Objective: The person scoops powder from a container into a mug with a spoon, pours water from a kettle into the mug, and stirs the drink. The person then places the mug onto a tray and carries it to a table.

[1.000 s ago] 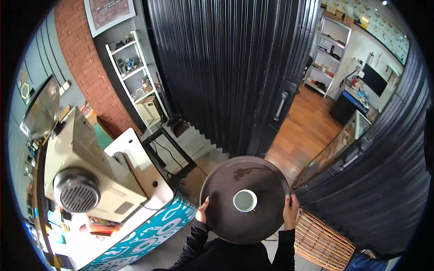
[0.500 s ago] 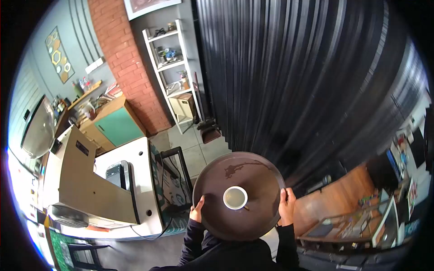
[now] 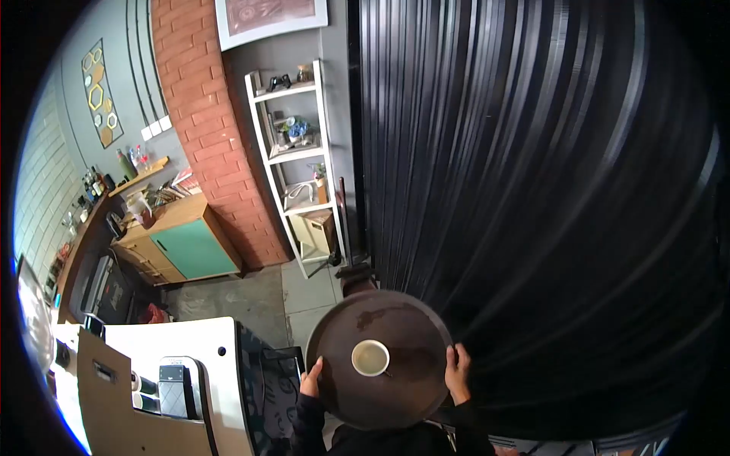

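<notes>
A round brown serving tray [image 3: 411, 327] is held level in front of my body, with a wet patch on its far part. On it, near the middle, stands a white cup [image 3: 371, 358] with pale liquid inside. My left hand [image 3: 310, 378] grips the tray's left rim, thumb on top. Around the right rim closes my right hand [image 3: 457, 372]. The fingers beneath the tray are mostly hidden.
To the left is a white counter [image 3: 205, 334] with a beige machine [image 3: 106, 395] and a black scale-like device [image 3: 176, 387]. Ahead stand a green-doored cabinet [image 3: 194, 249], a white ladder shelf [image 3: 296, 152] and a dustpan [image 3: 357, 281]. A dark pleated curtain [image 3: 532, 190] fills the right.
My view has turned, so the curtain fills more of the right and the wooden floor there has left view. The tray appears lower and slightly left, with both hands still holding it.
</notes>
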Tool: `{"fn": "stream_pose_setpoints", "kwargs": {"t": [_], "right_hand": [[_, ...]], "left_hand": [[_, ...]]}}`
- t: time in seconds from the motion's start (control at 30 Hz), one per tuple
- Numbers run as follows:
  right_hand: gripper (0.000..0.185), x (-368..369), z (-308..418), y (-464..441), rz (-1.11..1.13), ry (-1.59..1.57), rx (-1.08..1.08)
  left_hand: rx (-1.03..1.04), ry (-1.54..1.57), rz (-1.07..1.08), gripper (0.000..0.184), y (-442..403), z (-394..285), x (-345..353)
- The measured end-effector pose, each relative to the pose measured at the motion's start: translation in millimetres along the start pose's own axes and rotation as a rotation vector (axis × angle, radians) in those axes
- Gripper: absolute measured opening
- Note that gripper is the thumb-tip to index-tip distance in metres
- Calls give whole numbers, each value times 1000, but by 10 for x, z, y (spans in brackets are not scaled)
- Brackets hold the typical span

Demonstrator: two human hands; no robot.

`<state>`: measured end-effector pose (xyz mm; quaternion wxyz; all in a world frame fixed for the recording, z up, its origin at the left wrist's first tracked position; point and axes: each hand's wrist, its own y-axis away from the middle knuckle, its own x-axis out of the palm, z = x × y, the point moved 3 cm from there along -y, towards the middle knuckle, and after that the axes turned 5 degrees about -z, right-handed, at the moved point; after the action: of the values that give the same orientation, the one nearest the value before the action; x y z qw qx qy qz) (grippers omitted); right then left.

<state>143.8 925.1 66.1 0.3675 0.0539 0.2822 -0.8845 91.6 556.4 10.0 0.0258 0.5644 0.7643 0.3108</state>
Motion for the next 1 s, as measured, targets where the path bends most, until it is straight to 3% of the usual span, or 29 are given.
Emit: {"fn": "stream_pose_setpoints", "kwargs": {"t": [0.07, 0.1, 0.17, 0.23, 0.27, 0.33, 0.37, 0.4, 0.47, 0.57, 0.67, 0.77, 0.8, 0.87, 0.9, 0.93, 1.0], "right_hand": [[35, 381, 116, -410, 132, -43, 81], [35, 562, 132, -545, 78, -71, 0], [37, 898, 348, -826, 67, -120, -69], [39, 1192, 298, -1058, 187, -106, 24], [38, 1387, 336, -1164, 130, -144, -41], [36, 1731, 259, -1372, 244, -165, -41], [36, 1896, 297, -1459, 273, -174, -48], [35, 2060, 361, -1571, 288, -177, -58], [35, 2417, 377, -1757, 321, -195, -77], [34, 3042, 280, -2007, 408, -229, -89], [34, 3664, 360, -2307, 475, -270, -68], [36, 4256, 612, -2701, 572, -315, -48], [36, 4453, 558, -2762, 601, -326, -59], [34, 4914, 595, -2891, 553, -367, -188], [33, 5137, 705, -2958, 557, -407, -221], [33, 5323, 720, -2994, 667, -410, -133], [34, 5609, 830, -3042, 763, -386, -148]], "left_hand": [[-29, 46, -24, 53, -426, -191, 41], [118, 40, 8, 51, -456, -380, 159], [84, 21, -43, 49, -791, -347, 49], [103, 31, -101, 43, -976, -432, 33], [112, 40, -126, 43, -1106, -434, -40], [326, -336, -212, 42, -1439, -249, -263], [580, -706, -153, 42, -1634, -139, -392], [576, -696, -182, 42, -1613, -297, -328], [230, -181, -180, 42, -1496, -743, -118], [334, -245, -273, 42, -1863, -835, -181], [446, -248, -326, 43, -2711, -481, -525], [358, -205, -426, 42, -2403, -1594, 14], [361, -189, -456, 42, -2605, -1427, -69], [455, -32, -506, 42, -3146, -1081, -355], [367, 200, -501, 39, -3048, -1394, -169], [378, 220, -544, 39, -3088, -1389, -270], [390, -295, -724, 38, -3202, -1256, -423]]}}
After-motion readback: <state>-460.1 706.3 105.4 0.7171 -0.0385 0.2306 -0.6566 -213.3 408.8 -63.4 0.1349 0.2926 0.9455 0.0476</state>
